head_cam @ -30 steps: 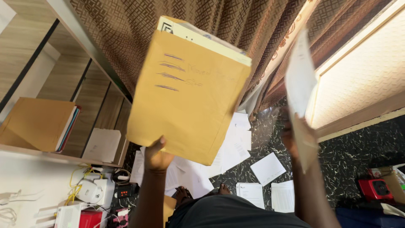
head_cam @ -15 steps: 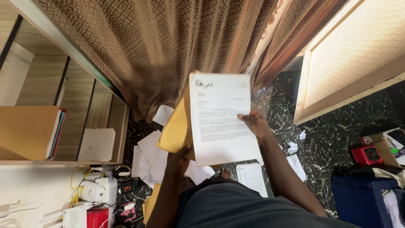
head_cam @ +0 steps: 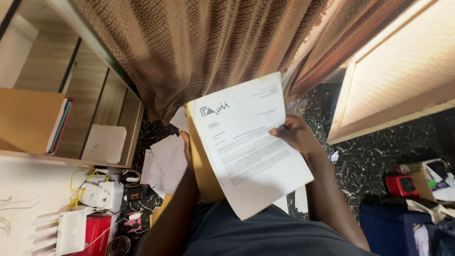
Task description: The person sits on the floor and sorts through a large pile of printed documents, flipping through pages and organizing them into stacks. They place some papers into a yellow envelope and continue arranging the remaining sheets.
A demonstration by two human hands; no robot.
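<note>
The brown curtain (head_cam: 204,47) fills the 12 o'clock area; the wooden shelf (head_cam: 95,109) stands at 9 o'clock. At centre, the printed white sheet (head_cam: 249,151) overlaps the tan envelope (head_cam: 204,175), which lies just behind it. The right hand (head_cam: 296,135) pinches the sheet's edge at 3 o'clock. The left hand (head_cam: 186,144) grips the envelope's edge at 9 o'clock, fingers hidden behind it. Step in hand, by judgement: inspecting a sheet held against its envelope. The next move calls for keeping both grips firm. Loose papers (head_cam: 163,163) lie on the floor at 8 o'clock.
</note>
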